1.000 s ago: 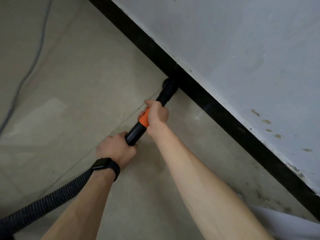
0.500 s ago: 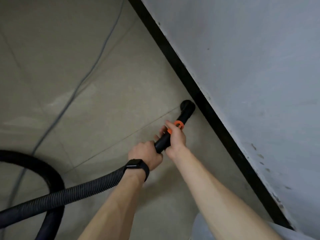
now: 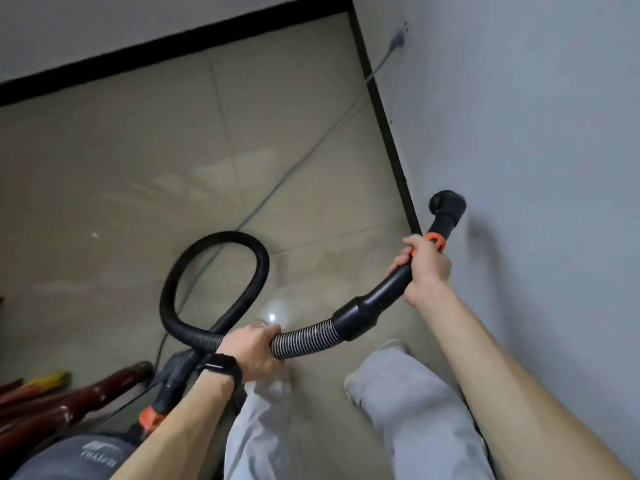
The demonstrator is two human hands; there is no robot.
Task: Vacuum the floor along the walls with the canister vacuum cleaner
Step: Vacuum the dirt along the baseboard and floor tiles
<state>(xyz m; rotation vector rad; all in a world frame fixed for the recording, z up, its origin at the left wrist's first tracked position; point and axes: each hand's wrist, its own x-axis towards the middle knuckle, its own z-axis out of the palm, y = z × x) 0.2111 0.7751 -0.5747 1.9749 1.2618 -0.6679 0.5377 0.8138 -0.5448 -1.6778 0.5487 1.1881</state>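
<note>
Now left hand (image 3: 251,351) grips hose (image 3: 304,339), right hand (image 3: 427,268) its wand (image 3: 384,292).

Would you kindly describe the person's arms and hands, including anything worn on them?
The left forearm and right forearm are bare, no sleeves in view. The left wrist carries a black watch with a rectangular face and black strap. The left hand and right hand have no gloves; no rings show.

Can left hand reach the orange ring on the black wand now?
Probably not: left hand grips the ribbed black hose, and right hand wraps the black wand beside the orange ring.
</note>
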